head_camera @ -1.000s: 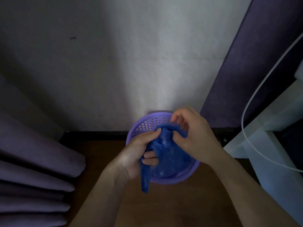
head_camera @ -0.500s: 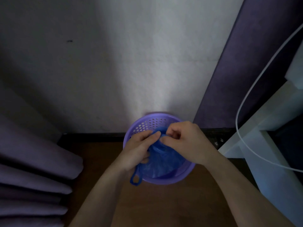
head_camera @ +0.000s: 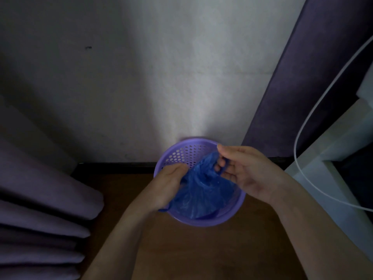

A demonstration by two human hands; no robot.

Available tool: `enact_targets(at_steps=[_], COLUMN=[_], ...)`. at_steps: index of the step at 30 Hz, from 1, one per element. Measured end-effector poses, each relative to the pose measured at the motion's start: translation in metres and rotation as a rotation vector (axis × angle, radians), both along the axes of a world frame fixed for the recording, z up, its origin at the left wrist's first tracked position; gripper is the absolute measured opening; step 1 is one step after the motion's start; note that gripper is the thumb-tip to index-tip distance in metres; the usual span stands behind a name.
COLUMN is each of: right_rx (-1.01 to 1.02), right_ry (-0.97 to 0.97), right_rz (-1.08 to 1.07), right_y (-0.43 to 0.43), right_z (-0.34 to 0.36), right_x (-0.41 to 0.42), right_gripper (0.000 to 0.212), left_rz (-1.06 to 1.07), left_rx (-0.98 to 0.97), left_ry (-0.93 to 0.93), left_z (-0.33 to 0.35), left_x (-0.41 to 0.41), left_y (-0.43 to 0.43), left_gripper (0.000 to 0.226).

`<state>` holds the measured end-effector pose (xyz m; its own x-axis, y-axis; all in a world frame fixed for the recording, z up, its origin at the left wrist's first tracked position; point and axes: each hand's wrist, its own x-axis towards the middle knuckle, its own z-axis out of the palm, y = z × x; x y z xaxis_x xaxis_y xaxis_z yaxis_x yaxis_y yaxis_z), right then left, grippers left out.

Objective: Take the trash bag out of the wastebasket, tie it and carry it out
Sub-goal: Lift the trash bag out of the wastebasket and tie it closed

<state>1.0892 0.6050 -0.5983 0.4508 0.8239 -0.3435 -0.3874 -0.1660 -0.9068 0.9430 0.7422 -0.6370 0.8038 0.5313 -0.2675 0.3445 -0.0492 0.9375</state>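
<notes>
A round purple perforated wastebasket [head_camera: 182, 152] stands on the wooden floor against the wall. A blue plastic trash bag [head_camera: 198, 196] sits in it, bunched at the top. My left hand [head_camera: 168, 183] grips the bag's left side, with a thin blue handle strip sticking out below it. At the bag's upper right, my right hand [head_camera: 245, 168] has its fingers hooked through the other handle loop. The bag's contents are hidden.
Purple curtain folds [head_camera: 40, 199] hang at the left. A dark purple curtain [head_camera: 302, 77] hangs at the right, beside white furniture [head_camera: 331, 178] with a white cable [head_camera: 298, 130] looping over it. A dark baseboard [head_camera: 113, 164] runs along the grey wall.
My hands have drawn apart: the right one moved right and up with a handle loop, the left one slid down the bag's left side. The bag's top is stretched between them.
</notes>
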Motion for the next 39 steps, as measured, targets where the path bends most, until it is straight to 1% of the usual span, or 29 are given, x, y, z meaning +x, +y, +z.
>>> enact_targets(at_steps=[2,3,5,7,9,11,14,15,16,17,19,20,21,24,27,29,31,32,33,35,37,39], right_rx=[0.026,0.027,0.011,-0.022,-0.034,0.002,0.143,0.194,0.237,0.272,0.326,0.345,0.360,0.380,0.377,0.368,0.363,0.358,0.354,0.353,0.365,0.395], right_ry=[0.044,0.049,0.056,0.072,0.114,0.184,0.349,0.391,0.413,0.420,0.426,0.427,0.425,0.410,0.378,0.361,0.352,0.346,0.337,0.327,0.344,0.374], right_rz=[0.005,-0.007,-0.045,-0.088,-0.133,-0.177,-0.245,-0.264,-0.279,-0.292,-0.321,-0.336,-0.350,-0.380,-0.375,-0.371,-0.367,-0.363,-0.357,-0.357,-0.384,-0.427], right_y=[-0.002,-0.002,-0.003,-0.003,-0.003,-0.003,-0.003,-0.003,-0.004,-0.005,-0.005,-0.004,-0.003,0.000,0.002,0.003,0.002,0.002,0.002,0.002,0.001,-0.001], right_z=[-0.002,-0.004,-0.006,-0.007,-0.007,-0.008,-0.010,-0.010,-0.010,-0.011,-0.012,-0.013,-0.014,-0.015,-0.014,-0.014,-0.014,-0.014,-0.014,-0.015,-0.017,-0.020], right_x=[0.004,0.005,0.007,0.010,0.012,0.014,0.018,0.019,0.021,0.023,0.025,0.025,0.025,0.025,0.023,0.022,0.022,0.022,0.023,0.024,0.025,0.027], right_gripper=[0.019,0.017,0.022,0.033,0.041,0.042,0.039,0.037,0.035,0.033,0.028,0.025,0.022,0.016,0.015,0.016,0.016,0.017,0.017,0.019,0.020,0.021], left_rz=[0.004,0.014,0.007,-0.065,-0.078,-0.013,0.103,0.136,0.161,0.185,0.241,0.240,0.192,-0.069,-0.202,-0.200,-0.107,-0.046,0.006,0.067,0.085,0.100], left_rx=[-0.021,-0.033,0.008,0.139,0.205,0.230,0.292,0.282,0.229,0.136,-0.041,-0.063,-0.047,0.034,0.113,0.204,0.279,0.279,0.249,0.124,-0.080,-0.329], left_ry=[0.017,0.031,0.101,0.175,0.197,0.188,0.214,0.218,0.211,0.198,0.193,0.207,0.230,0.291,0.309,0.298,0.294,0.281,0.254,0.188,0.104,-0.011], left_z=[0.000,-0.001,-0.003,-0.008,-0.012,-0.013,-0.012,-0.011,-0.010,-0.009,-0.008,-0.008,-0.008,-0.008,-0.011,-0.016,-0.020,-0.021,-0.021,-0.017,-0.011,-0.005], left_x=[-0.001,-0.001,-0.003,-0.006,-0.009,-0.011,-0.014,-0.015,-0.016,-0.015,-0.013,-0.013,-0.013,-0.019,-0.024,-0.024,-0.022,-0.021,-0.020,-0.019,-0.019,-0.018], left_y=[0.004,0.007,0.013,0.018,0.022,0.026,0.032,0.033,0.033,0.032,0.030,0.030,0.031,0.033,0.036,0.038,0.040,0.041,0.040,0.038,0.037,0.036], left_gripper=[0.029,0.028,0.028,0.027,0.026,0.030,0.036,0.038,0.041,0.043,0.036,0.030,0.027,0.024,0.018,0.012,0.010,0.013,0.018,0.029,0.037,0.034])
